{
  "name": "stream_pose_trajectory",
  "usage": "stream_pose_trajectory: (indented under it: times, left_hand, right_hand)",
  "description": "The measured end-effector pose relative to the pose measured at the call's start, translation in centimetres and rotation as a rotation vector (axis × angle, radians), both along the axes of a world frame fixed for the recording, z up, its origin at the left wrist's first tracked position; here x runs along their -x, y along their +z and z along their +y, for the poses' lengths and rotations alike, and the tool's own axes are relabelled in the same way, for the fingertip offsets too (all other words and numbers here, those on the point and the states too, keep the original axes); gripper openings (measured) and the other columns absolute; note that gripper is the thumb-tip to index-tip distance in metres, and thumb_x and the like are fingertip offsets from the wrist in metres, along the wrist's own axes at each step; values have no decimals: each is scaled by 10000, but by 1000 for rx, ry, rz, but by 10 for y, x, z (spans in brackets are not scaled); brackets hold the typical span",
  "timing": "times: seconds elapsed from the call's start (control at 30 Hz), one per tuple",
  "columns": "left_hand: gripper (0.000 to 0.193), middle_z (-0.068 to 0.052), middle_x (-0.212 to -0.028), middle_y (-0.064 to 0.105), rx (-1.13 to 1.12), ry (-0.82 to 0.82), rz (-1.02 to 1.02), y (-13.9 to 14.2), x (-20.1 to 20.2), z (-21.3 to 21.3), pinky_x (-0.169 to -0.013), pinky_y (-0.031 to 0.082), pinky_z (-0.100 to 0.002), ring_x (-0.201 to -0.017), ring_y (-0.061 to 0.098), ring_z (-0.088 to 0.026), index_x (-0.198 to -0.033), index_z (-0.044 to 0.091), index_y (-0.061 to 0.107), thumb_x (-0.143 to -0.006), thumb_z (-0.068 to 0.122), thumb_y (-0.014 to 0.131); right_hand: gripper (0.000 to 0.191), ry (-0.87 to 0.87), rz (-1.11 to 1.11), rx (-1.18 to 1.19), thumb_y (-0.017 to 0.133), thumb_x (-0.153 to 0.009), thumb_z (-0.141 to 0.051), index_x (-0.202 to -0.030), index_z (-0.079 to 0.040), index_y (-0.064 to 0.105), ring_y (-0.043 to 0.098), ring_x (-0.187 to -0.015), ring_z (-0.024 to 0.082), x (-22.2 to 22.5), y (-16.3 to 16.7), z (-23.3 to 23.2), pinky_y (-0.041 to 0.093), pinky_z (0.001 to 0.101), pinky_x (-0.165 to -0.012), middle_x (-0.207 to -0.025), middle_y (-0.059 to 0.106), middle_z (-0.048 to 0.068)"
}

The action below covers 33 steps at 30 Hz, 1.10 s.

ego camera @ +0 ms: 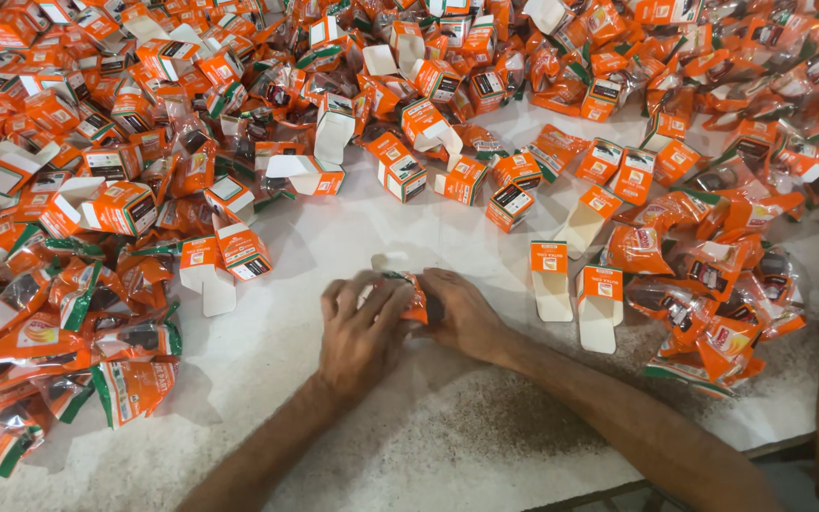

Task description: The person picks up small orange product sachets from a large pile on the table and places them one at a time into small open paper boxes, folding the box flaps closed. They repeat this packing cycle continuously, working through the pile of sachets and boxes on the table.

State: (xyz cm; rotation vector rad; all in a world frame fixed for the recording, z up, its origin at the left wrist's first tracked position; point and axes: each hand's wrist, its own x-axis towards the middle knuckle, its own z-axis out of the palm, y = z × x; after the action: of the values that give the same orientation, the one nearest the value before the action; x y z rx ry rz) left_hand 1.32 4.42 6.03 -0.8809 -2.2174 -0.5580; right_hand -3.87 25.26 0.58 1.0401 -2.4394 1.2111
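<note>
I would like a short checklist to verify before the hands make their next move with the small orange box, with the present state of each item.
1. Both hands on the piece: ok. The left hand and right hand meet around the small orange box.
2. Box flaps closed: cannot tell, the fingers cover it.
3. Sachet inside the box: cannot tell, hidden.
4. Free working space: ok, bare white table lies just ahead of the hands.
5. Open boxes within reach: ok, two open boxes lie to the right.
6. Sachets nearby: ok, orange sachets are piled further right.
</note>
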Motion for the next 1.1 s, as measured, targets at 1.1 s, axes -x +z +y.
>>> stream_pose_trajectory:
  times: [1.1]
  left_hand:
    - [454,-235,-1320,511,-460,-343,12,27,-2,-6,-1046,596,-437,-1351,574,-369,-1094,4,500,-794,-120,818]
  right_hand:
    - [482,-85,245,-198,807,-796,-337,-1114,-41,598,684,-1108,396,-13,21,-6,547,474,-929,-1098,721,172]
